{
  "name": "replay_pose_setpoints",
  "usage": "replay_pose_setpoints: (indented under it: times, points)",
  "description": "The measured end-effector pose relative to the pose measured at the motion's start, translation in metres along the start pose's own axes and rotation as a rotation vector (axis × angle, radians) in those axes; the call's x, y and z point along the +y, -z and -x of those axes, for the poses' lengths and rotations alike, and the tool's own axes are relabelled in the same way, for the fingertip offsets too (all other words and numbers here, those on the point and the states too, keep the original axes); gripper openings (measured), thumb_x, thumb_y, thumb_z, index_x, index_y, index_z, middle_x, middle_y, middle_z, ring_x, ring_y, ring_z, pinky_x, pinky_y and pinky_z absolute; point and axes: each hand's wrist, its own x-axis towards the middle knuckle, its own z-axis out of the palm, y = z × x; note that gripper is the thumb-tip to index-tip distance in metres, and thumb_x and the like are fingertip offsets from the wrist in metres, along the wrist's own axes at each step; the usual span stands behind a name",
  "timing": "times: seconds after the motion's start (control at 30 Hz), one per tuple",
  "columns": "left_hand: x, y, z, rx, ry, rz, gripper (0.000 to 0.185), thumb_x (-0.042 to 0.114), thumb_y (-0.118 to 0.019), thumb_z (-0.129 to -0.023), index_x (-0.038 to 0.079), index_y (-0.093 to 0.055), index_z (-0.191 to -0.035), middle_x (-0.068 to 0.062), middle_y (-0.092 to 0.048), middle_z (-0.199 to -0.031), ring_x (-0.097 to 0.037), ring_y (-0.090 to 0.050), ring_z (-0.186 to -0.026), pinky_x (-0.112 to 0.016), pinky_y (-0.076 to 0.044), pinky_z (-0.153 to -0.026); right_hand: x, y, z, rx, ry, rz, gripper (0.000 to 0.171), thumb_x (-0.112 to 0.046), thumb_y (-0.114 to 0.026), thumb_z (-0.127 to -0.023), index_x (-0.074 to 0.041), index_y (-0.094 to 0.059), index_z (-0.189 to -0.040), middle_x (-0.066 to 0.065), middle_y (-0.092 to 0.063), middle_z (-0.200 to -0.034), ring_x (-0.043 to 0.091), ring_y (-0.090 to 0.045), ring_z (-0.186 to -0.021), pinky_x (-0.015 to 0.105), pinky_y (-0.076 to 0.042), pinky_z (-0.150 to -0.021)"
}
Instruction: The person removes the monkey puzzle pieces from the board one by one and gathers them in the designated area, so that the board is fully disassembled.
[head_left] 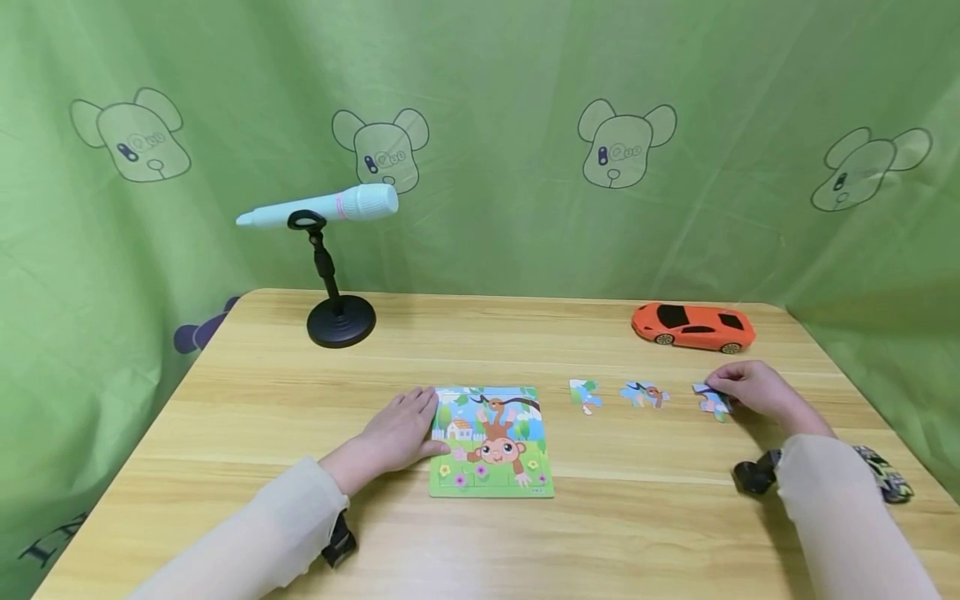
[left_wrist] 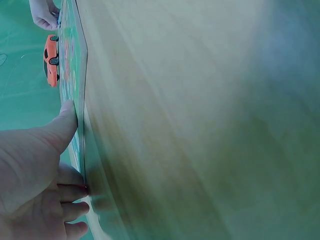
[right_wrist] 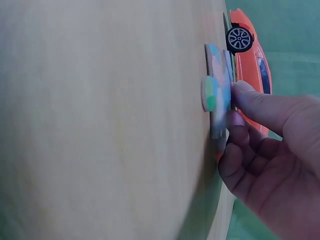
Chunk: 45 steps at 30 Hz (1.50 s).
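Observation:
A square jigsaw puzzle [head_left: 491, 475] with a monkey picture lies flat on the table, in front of the person. Against its left edge rests the left hand [head_left: 397, 431], its thumb on the picture and its fingers along the side. To the right, the right hand [head_left: 753, 390] pinches a loose puzzle piece [head_left: 712, 403] between thumb and fingertips. In the right wrist view that puzzle piece [right_wrist: 216, 95] is tilted close to the tabletop; whether it touches is unclear. Two more pieces lie between: a blue-green piece [head_left: 583, 393] and a piece with a bird [head_left: 642, 394].
An orange toy car [head_left: 693, 328] stands near the table's back right edge. At the back left, a pale blue microphone [head_left: 330, 207] sits on a black stand [head_left: 341, 321]. A dark patterned object [head_left: 888, 477] is partly hidden by the right sleeve. Green curtain [head_left: 487, 242] hangs behind.

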Motion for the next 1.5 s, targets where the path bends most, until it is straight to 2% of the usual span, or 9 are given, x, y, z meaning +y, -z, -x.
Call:
replay_pose_setpoints:
  times: [0.17, 0.3, 0.47, 0.6, 0.93, 1.17, 1.3, 1.5]
  points:
    - [0.000, 0.000, 0.000, -0.004, -0.004, -0.010, 0.077, 0.048, -0.053, -0.089, -0.008, -0.033, -0.138, -0.022, -0.027, -0.144, -0.035, -0.025, -0.132, -0.045, -0.021, -0.107, -0.002, 0.001, 0.001, 0.001, -0.005, -0.008, 0.036, -0.024, -0.052, -0.095, 0.010, -0.060, -0.106, 0.008, -0.060, -0.085, 0.018, -0.049, -0.068, 0.029, -0.044, -0.056]
    - [0.000, 0.000, 0.000, -0.003, -0.006, -0.003, 0.077, 0.047, -0.053, -0.089, -0.009, -0.033, -0.137, -0.023, -0.028, -0.144, -0.036, -0.025, -0.132, -0.046, -0.021, -0.107, -0.011, 0.001, 0.001, 0.039, 0.024, 0.037, 0.039, -0.028, -0.053, -0.095, 0.008, -0.061, -0.108, 0.012, -0.060, -0.092, 0.021, -0.050, -0.076, 0.030, -0.044, -0.060]
    - [0.000, 0.000, 0.000, -0.003, -0.001, -0.008, 0.078, 0.048, -0.053, -0.089, -0.009, -0.033, -0.138, -0.022, -0.027, -0.144, -0.035, -0.025, -0.132, -0.046, -0.021, -0.107, -0.037, -0.002, 0.000, 0.103, 0.119, 0.073, 0.040, -0.030, -0.054, -0.094, 0.006, -0.062, -0.110, 0.017, -0.060, -0.099, 0.025, -0.052, -0.082, 0.033, -0.045, -0.064]
    - [0.000, 0.000, 0.001, -0.004, -0.003, -0.011, 0.078, 0.049, -0.053, -0.089, -0.009, -0.033, -0.138, -0.022, -0.028, -0.144, -0.035, -0.025, -0.132, -0.045, -0.021, -0.107, -0.063, -0.009, -0.002, 0.115, 0.215, 0.061, 0.038, -0.029, -0.055, -0.094, 0.004, -0.063, -0.110, 0.015, -0.061, -0.101, 0.025, -0.054, -0.082, 0.031, -0.048, -0.062]
    - [0.000, 0.000, 0.000, -0.007, -0.005, -0.015, 0.078, 0.049, -0.052, -0.089, -0.009, -0.032, -0.138, -0.022, -0.027, -0.144, -0.035, -0.025, -0.132, -0.045, -0.021, -0.107, -0.147, -0.048, -0.006, 0.052, 0.415, 0.022, 0.022, -0.019, -0.058, -0.092, -0.002, -0.066, -0.104, 0.005, -0.061, -0.092, 0.019, -0.056, -0.080, 0.033, -0.049, -0.069]
    - [0.000, -0.002, -0.001, 0.002, -0.009, -0.017, 0.078, 0.049, -0.052, -0.089, -0.008, -0.033, -0.138, -0.022, -0.028, -0.144, -0.035, -0.025, -0.132, -0.045, -0.022, -0.107, -0.194, -0.089, -0.003, -0.066, 0.525, -0.013, 0.019, -0.011, -0.063, -0.088, 0.001, -0.065, -0.103, 0.001, -0.060, -0.087, 0.016, -0.054, -0.076, 0.030, -0.049, -0.065]
    - [0.000, -0.001, -0.001, 0.000, -0.006, -0.013, 0.078, 0.049, -0.052, -0.089, -0.008, -0.033, -0.138, -0.022, -0.028, -0.144, -0.035, -0.025, -0.132, -0.045, -0.021, -0.107, -0.216, -0.111, 0.001, -0.146, 0.571, -0.018, 0.022, -0.010, -0.064, -0.087, 0.001, -0.063, -0.106, 0.002, -0.057, -0.088, 0.015, -0.053, -0.073, 0.028, -0.048, -0.061]
    - [0.000, 0.000, 0.000, 0.001, -0.005, -0.005, 0.077, 0.048, -0.053, -0.089, -0.009, -0.033, -0.137, -0.023, -0.028, -0.144, -0.036, -0.025, -0.132, -0.046, -0.022, -0.107, -0.235, -0.139, 0.004, -0.230, 0.641, 0.033, 0.032, -0.016, -0.067, -0.086, -0.001, -0.060, -0.113, 0.007, -0.057, -0.095, 0.010, -0.049, -0.067, 0.025, -0.046, -0.058]
